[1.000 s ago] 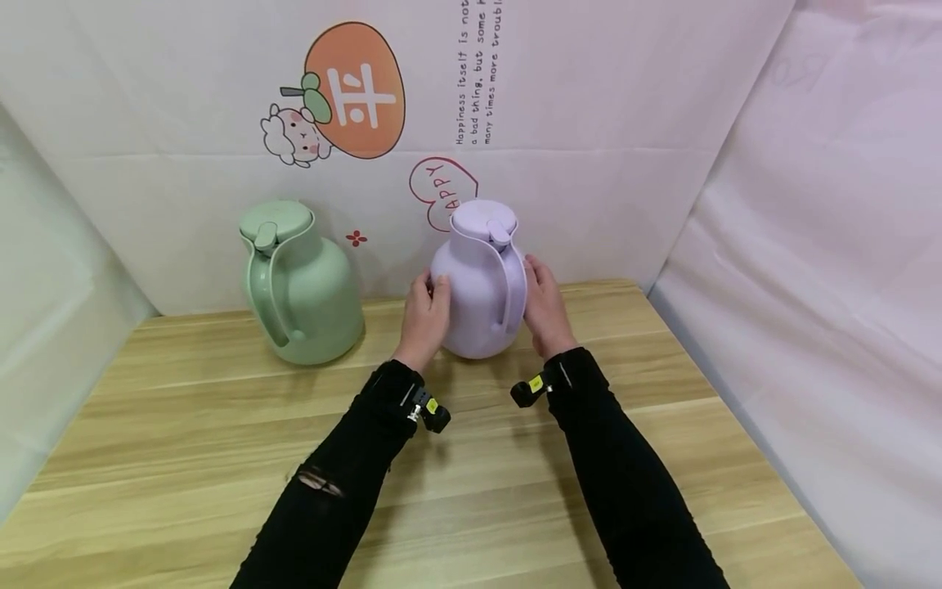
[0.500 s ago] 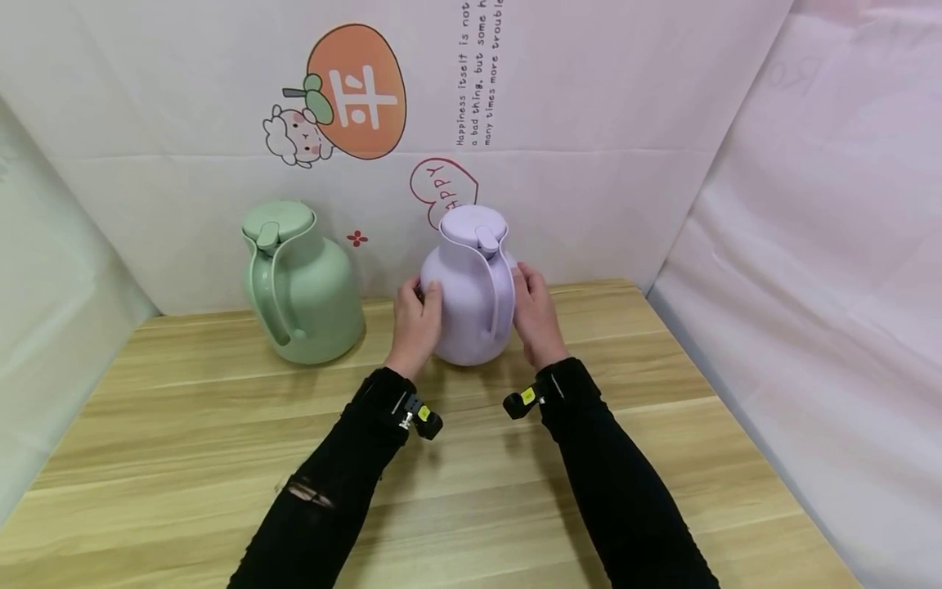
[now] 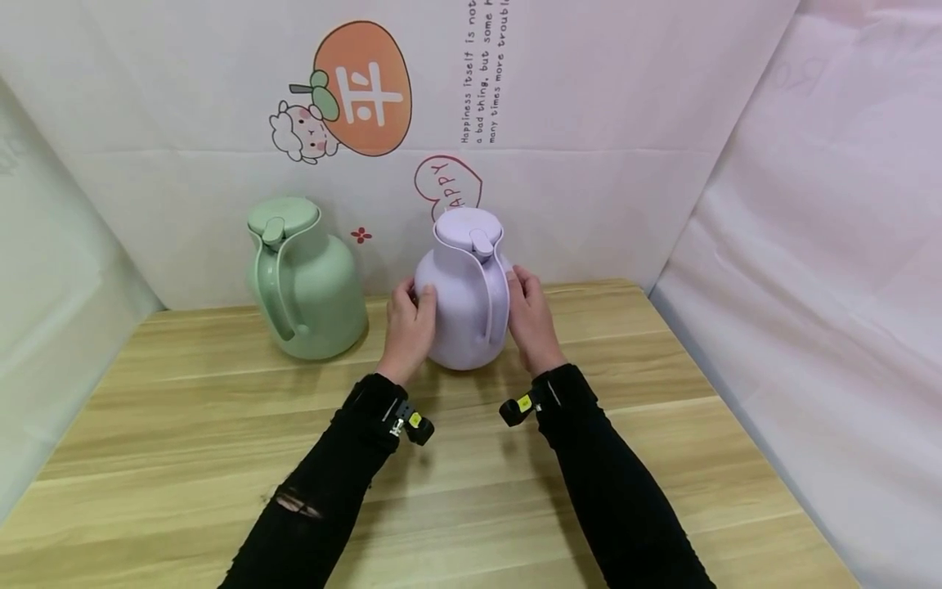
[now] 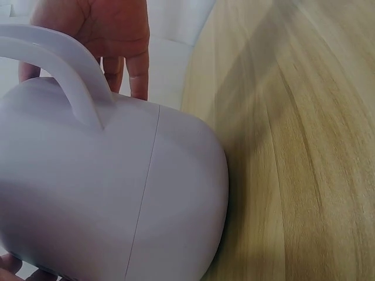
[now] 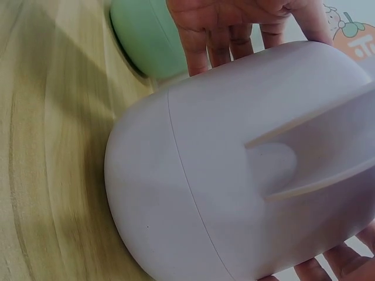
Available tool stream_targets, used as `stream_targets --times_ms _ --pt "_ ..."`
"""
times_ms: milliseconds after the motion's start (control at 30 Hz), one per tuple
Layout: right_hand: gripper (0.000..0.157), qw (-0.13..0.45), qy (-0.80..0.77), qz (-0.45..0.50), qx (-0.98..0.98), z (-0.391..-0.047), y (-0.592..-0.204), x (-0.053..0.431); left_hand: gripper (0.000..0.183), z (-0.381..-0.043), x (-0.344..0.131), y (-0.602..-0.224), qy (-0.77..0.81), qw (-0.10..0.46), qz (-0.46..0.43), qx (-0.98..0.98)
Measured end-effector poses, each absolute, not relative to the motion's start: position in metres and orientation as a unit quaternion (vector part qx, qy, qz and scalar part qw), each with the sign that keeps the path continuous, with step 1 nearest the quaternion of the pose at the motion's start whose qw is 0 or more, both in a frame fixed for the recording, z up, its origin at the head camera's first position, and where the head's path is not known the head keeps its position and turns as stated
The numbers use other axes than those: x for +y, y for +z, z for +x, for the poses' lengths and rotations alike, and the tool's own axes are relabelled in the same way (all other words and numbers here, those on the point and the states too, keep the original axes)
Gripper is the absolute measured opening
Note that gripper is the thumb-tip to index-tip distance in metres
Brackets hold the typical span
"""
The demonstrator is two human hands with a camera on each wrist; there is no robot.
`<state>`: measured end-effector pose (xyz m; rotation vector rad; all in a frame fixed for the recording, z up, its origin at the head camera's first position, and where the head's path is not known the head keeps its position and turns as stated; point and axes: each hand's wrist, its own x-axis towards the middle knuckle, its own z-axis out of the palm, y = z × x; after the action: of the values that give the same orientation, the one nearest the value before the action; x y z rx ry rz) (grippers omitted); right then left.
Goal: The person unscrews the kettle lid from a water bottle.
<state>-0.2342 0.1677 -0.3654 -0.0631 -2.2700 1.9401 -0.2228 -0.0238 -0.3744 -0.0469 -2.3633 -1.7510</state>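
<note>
A lilac thermos jug [image 3: 456,315] stands upright on the wooden table between both hands, its handle [image 3: 499,303] facing the person and slightly right. My left hand [image 3: 408,331] grips its left side, thumb on the front of the body and fingers reaching around behind. On the opposite side my right hand [image 3: 534,327] holds the body beside the handle, its fingertips partly hidden. In the left wrist view the jug's base [image 4: 193,193] is close against the tabletop, and the right hand [image 4: 99,29] shows past the handle. The right wrist view shows the left hand's fingers [image 5: 199,55] against the body.
A green thermos jug [image 3: 327,294] of the same shape stands to the left near the table's back edge. Behind the wooden table [image 3: 471,491] hangs a white printed cloth [image 3: 589,164]. Another pale cloth [image 3: 809,286] hangs along the right side.
The lilac jug has come a little left and nearer to the person, both hands moving with it. The green jug stays in place; the head view has shifted slightly.
</note>
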Motion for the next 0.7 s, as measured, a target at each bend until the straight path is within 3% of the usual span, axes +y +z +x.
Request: stream_targets --times_ms 700 --pt "0.07 0.067 0.658 -0.006 -0.75 -0.22 -0.364 0.161 0.074 -0.21 -0.035 -0.373 -0.576 0.076 -0.042 -0.813"
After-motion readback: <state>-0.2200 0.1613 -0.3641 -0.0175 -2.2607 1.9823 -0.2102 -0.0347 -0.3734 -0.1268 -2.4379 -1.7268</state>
